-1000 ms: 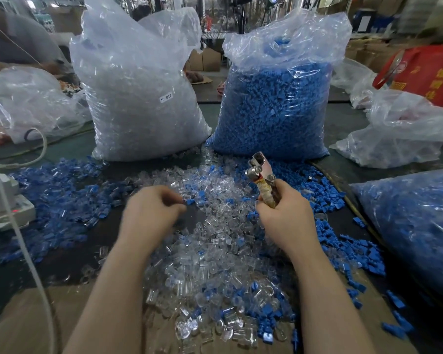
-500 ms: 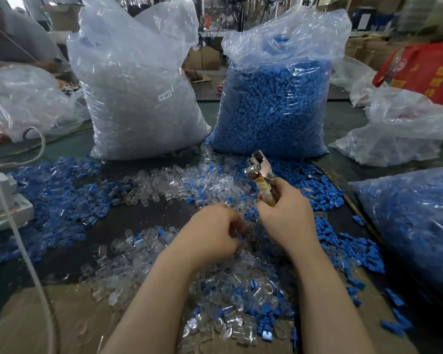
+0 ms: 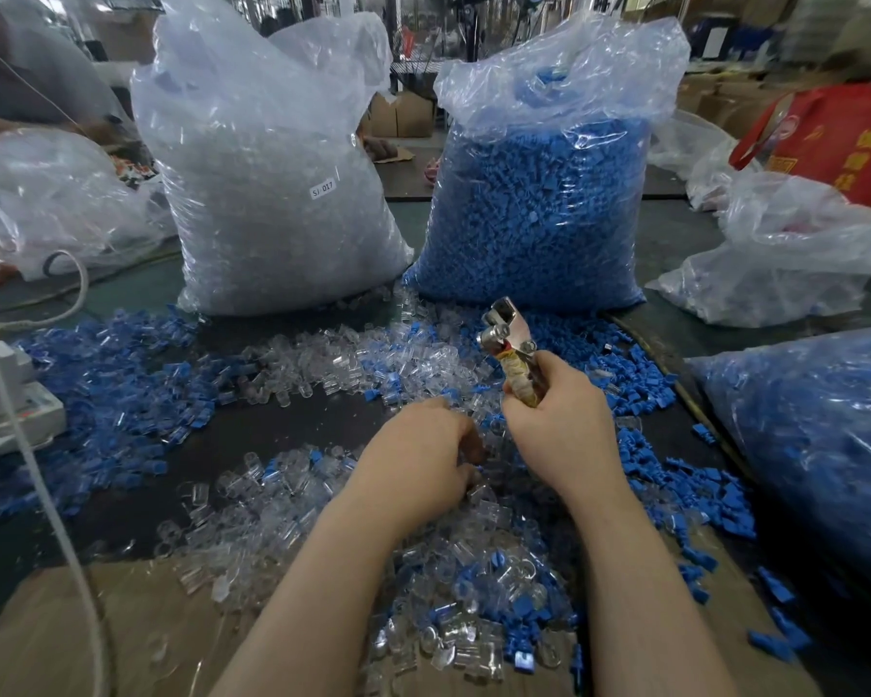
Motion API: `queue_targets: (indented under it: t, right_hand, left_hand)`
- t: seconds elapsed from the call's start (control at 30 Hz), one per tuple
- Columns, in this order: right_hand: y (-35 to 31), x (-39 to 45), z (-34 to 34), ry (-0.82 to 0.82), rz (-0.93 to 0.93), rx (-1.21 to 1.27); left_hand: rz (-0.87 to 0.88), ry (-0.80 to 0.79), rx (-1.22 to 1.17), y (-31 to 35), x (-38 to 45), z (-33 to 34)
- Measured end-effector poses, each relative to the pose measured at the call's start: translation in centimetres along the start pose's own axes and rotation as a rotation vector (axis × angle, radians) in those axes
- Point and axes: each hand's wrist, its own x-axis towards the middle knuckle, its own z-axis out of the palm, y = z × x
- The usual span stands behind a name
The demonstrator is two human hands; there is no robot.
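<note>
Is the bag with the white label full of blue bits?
No, the labelled bag holds clear bits; the other bag holds the blue ones.

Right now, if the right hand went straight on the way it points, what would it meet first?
Probably the bag of blue parts, near its lower left corner: the right hand aims its metal tool there. Depth is unclear.

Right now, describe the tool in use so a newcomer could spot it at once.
Find the tall bag of blue parts at the back. In front of its base, the right hand grips a hand tool pointing up. It is the only shiny metal among the plastic pieces, handle wrapped in yellowish tape.
</note>
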Motion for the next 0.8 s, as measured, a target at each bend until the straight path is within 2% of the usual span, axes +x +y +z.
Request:
queue_targets:
  t: [0.13,0.23,0.3,0.37,0.53,0.8]
  right_hand:
    - [-0.1,0.2,0.0,-0.017,0.007,0.032]
    - [-0.1,0.3,0.0,-0.016,0.011,0.109]
    - [-0.2,0.2,0.1,-0.026,0.003,0.174]
    - [-0.3,0.2,0.1,-0.047,-0.011,0.25]
    - [-1.0,-0.1,0.1,-0.107,-0.068,0.424]
    - [-1.6,-0.3,-0.4,-0.136,-0.077,0.588]
  left_hand:
    - [-0.106,0.111,-0.294,-0.1,0.0,-0.5]
    - [-0.195,0.228,-0.652,-0.3,-0.1,-1.1]
    - [-0.23,0.255,-0.927,-0.4,-0.2,-1.6]
    - [-0.227,0.267,-1.095,-0.4,-0.3,-1.9]
    - [-0.19,0.344,-1.27,-0.5,-0.3,-2.1]
    - [-0.117,0.274,-1.322,-0.6,-0.3,-1.7]
